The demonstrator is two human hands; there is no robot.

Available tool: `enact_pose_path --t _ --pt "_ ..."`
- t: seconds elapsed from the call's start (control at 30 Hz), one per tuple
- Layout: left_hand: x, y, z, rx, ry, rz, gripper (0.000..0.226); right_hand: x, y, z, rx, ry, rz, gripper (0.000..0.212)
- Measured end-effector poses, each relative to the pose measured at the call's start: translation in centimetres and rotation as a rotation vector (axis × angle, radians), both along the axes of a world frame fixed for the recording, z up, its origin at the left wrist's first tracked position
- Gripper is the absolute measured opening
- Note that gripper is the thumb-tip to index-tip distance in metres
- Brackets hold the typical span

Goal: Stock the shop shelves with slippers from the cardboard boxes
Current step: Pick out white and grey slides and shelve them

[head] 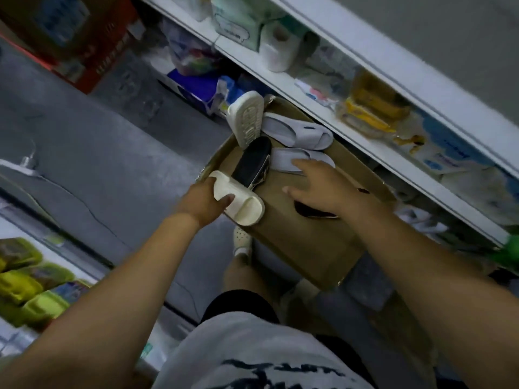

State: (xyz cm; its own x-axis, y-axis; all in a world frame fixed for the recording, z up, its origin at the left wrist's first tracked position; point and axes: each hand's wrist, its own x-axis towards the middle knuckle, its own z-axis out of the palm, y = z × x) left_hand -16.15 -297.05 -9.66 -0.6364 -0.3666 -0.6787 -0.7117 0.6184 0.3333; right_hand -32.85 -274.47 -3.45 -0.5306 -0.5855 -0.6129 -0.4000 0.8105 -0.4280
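Cream slipper at near-left corner of cardboard box, gripped by left hand. Right hand open, fingers spread, fingertips on grey slipper inside box. Black slipper, second grey slipper, upturned cream slipper also in box. Stocked shelf just beside.

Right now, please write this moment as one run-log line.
left hand: grips cream slipper | right hand: open, over grey slipper | cardboard box: holds more slippers
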Motion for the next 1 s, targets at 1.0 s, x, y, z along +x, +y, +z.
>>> enact_pose_path --t 1.0 --pt "-2.7 -3.0 -11.8 0.598 0.013 0.508 0.039 -9.5 -15.3 -12.3 -0.14 -0.524 -1.165 0.046"
